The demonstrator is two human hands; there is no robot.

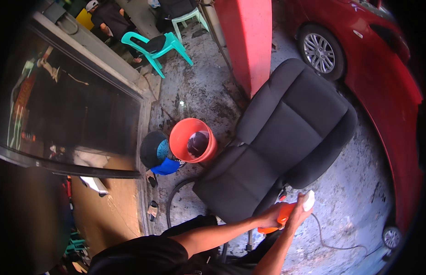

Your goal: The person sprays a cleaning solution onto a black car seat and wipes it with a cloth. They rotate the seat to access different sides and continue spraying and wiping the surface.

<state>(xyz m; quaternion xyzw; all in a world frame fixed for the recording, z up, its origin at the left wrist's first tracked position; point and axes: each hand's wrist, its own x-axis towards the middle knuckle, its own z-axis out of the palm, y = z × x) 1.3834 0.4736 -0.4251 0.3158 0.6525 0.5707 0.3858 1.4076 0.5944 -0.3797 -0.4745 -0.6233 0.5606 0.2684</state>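
A dark grey fabric car seat (263,151) lies reclined on the floor in front of me, its backrest stretching away to the far right. By the near right side of its cushion, my left hand (270,217) is closed around an orange object with a white end (286,211). My right hand (299,211) grips the same object beside the white end. Fingers hide much of it, so its exact kind does not show. A small red piece (282,197) sits on the seat's side just beyond my hands.
Left of the seat stand an orange bucket (176,143) with dark liquid, a black bucket (149,153) and a blue cloth (165,167). A black hose (170,206) and thin cord (321,234) cross the floor. A red pillar (247,41), red car (382,119) and teal chair (175,44) surround the seat.
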